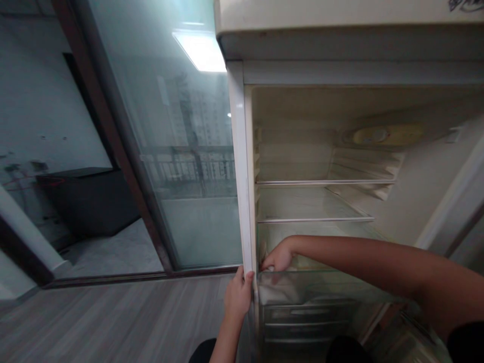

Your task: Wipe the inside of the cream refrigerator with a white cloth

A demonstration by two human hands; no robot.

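A refrigerator (247,166) stands with its compartment uncovered in front of me. My left hand (238,292) grips the left front edge of its cabinet, thumb on the front and fingers round the outside. Inside, over the lowest glass shelf (325,280), my right hand (280,257) reaches to the left wall with bent, closed fingers. A bit of white cloth (270,268) shows at those fingertips, and a pale shape appears through the glass just below. The fingertips themselves are partly hidden and blurred.
Two more glass shelves (317,220) lie above my right arm. A yellowish control housing (389,135) is on the right inner wall. Drawers (306,327) sit below. To the left is a sliding glass door (189,217), with a dark box (91,201) beyond its frame.
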